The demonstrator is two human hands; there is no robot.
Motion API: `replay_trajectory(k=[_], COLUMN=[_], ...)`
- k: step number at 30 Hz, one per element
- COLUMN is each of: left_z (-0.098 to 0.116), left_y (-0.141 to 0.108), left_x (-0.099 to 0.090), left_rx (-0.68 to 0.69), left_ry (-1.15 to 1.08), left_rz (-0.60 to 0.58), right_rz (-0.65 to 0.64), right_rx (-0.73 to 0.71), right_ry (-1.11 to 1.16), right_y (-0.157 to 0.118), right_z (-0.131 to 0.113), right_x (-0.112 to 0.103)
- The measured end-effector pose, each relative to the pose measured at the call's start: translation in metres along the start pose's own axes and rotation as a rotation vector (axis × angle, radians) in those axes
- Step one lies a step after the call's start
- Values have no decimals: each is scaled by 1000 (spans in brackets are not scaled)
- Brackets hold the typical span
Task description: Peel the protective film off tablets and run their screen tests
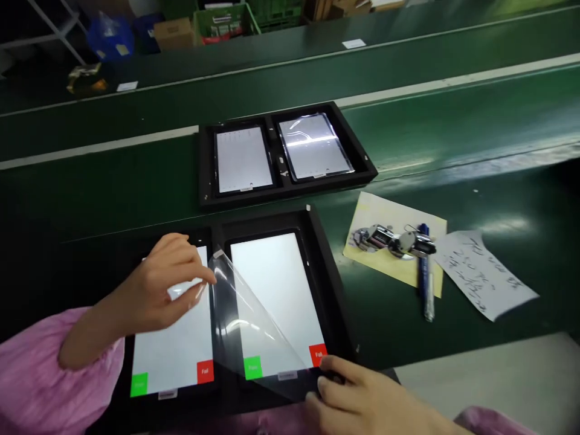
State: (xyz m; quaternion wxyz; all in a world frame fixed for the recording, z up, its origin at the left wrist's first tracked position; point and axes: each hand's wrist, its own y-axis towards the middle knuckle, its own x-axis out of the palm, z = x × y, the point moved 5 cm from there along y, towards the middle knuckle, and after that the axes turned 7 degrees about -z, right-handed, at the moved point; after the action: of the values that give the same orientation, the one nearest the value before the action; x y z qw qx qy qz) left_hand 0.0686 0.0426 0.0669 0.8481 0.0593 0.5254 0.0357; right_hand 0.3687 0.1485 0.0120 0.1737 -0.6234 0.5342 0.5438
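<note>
A clear film [249,320] slants over the gap between two lit tablets and over part of the right tablet [276,278], with a small tab at its top corner. My left hand [163,284], above the left tablet [176,350], has thumb and forefinger closed at the film's left edge. At the right tablet's lower right corner, the curled fingers of my right hand [357,393] close on the film's lower end; their tips are partly hidden. Both screens show green and red boxes. The tablets lie in a black tray [328,284].
Behind stands a second black tray [369,172] with two lit tablets. To the right lie a yellowish paper [380,208], metal counters [410,243], a blue pen [423,278] and a handwritten note [489,278]. Crates and boxes are at the far back.
</note>
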Motion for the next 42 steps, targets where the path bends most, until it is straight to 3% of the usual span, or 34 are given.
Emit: replay_trajectory(k=[4,7,9,12,15,18,20,23,30,35,38,42], left_z=[-22,-20,-15,-24,-55,-75,-79,-77,-73,-70,-46,17], left_y=[36,44,42,26,-6,-34,-39,-33,-14,-26,-47,-96], left_x=[31,56,62,45,15,12,21,35,41,32,20,4], left_rx=[-40,-123,-118,-214,-552,-756,-761,-730,-560,-615,-647,-520], left_ry=[-49,86,134,43,37,150,213,236,167,10,64,72], left_rz=[-146,-174,-174,-44,122,-19,-107,-98,104,235,194,102], right_rz=[27,1,27,239,409,616,710,759,743,702,704,692], right_rx=[137,122,107,152,291,478,585,644,674,686,653,640], right_ry=[-42,-37,0,177,235,278,295,291,278,261,271,275], right_y=[-2,14,34,66,88,89,85,80,80,78,76,77], right_z=[15,39,69,131,186,216,222,222,226,233,236,234], right_x=[-4,-12,-16,-21,-19,-21,-23,-25,-23,-18,-16,-16])
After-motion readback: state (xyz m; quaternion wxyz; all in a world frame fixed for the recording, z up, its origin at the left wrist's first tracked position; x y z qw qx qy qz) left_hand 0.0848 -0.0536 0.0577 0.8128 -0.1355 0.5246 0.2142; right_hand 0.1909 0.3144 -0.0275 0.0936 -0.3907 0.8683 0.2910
